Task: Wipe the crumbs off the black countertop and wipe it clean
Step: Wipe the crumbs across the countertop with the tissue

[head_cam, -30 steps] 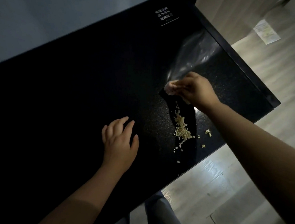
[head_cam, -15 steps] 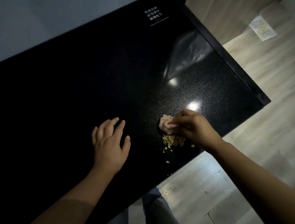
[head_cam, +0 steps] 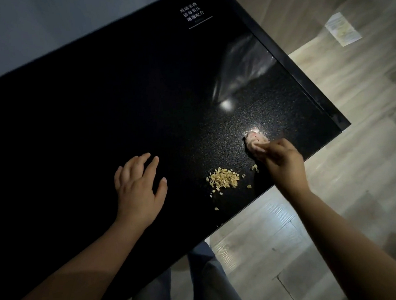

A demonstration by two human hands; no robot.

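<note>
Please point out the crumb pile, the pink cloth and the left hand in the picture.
crumb pile (head_cam: 224, 179), head view, middle of the heap.
pink cloth (head_cam: 254, 141), head view, the bunched part that shows.
left hand (head_cam: 138, 192), head view, back of the hand.

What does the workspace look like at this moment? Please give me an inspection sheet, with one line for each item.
Surface: black countertop, glossy and speckled, with white printed text near the far edge and a pale streak towards the right.
Job's things: crumbs heaped near the front edge, a few strays around the heap; pinkish cloth to the right of the heap and beyond it, apart from it.
Clutter: nothing seen.
Grippers: left hand flat on the countertop, fingers spread; right hand pinches the cloth.
Cables: nothing seen.
Surroundings: wood-look floor with a paper sheet on it; grey wall behind.
</note>
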